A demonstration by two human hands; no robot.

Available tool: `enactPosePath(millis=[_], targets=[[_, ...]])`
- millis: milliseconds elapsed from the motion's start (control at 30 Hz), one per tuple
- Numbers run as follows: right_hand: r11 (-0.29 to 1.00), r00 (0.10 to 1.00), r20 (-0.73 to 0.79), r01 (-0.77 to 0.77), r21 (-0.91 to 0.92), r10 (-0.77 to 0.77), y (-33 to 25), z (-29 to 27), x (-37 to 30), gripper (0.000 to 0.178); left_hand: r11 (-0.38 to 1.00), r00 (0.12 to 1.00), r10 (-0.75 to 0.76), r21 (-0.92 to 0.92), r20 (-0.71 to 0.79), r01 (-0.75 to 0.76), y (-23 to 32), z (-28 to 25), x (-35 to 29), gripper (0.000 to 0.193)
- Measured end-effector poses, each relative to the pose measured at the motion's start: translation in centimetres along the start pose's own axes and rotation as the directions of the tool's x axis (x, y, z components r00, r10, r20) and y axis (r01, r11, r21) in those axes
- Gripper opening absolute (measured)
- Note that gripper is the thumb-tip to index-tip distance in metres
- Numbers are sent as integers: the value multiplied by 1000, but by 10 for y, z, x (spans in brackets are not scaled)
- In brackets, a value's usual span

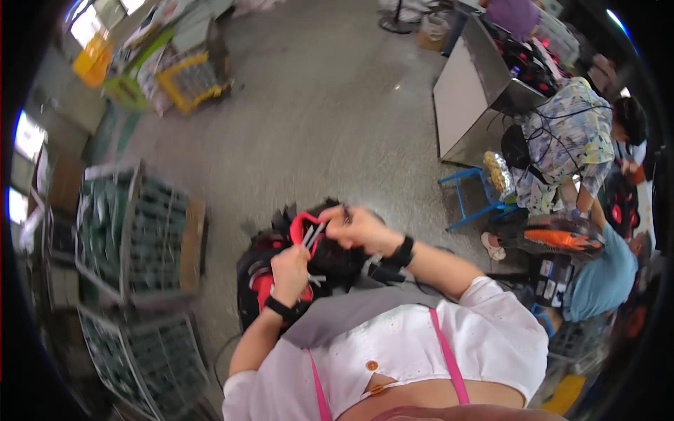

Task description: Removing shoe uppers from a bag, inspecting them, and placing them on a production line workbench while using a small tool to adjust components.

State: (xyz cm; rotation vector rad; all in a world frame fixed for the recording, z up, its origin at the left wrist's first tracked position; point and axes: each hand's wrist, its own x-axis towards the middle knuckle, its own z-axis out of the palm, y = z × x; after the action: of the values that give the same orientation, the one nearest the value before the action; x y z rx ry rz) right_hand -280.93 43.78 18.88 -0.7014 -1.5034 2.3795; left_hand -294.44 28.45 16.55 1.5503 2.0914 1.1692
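Note:
Close in front of my body, my left hand (289, 272) is closed around the lower ends of a red strap-like piece (298, 224) and thin light grey strips (308, 237). The red piece bends in a loop above that hand. My right hand (359, 230) is pinched at the other end of the red and grey pieces, a short way to the right. Something small and dark shows at its fingers, too blurred to name. Beneath both hands lies a heap of black and red pieces (261, 284), partly hidden by my hands and a grey cloth (337, 316) across my lap.
Wire cages (130, 235) of dark green goods stand at left. A yellow-framed crate (186, 81) stands far left. At right are a white-panelled workbench (463, 91), a blue stool (460, 200), loose cables, and co-workers, one in a patterned shirt (572, 133), another in light blue (597, 281).

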Motion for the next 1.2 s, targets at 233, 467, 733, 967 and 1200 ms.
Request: enactPosePath(millis=[233, 467, 733, 967, 1200], targets=[[997, 1000, 19, 20, 69, -21, -45, -92, 139, 23, 999, 986, -28, -34, 163, 34, -27, 48, 185, 18], [983, 985, -26, 174, 56, -173, -159, -200, 231, 22, 963, 965, 192, -224, 180, -150, -29, 103, 394, 16], [922, 867, -311, 363, -139, -388, -292, -358, 354, 19, 807, 895, 422, -510, 145, -298, -21, 189, 670, 23], [793, 495, -620, 360, -492, -609, -454, -538, 297, 21, 846, 819, 525, -243, 231, -474, 55, 188, 940, 19], [438, -80, -502, 385, -812, -861, -646, -688, 152, 20, 628, 760, 647, -522, -63, -578, 264, 238, 1153, 24]])
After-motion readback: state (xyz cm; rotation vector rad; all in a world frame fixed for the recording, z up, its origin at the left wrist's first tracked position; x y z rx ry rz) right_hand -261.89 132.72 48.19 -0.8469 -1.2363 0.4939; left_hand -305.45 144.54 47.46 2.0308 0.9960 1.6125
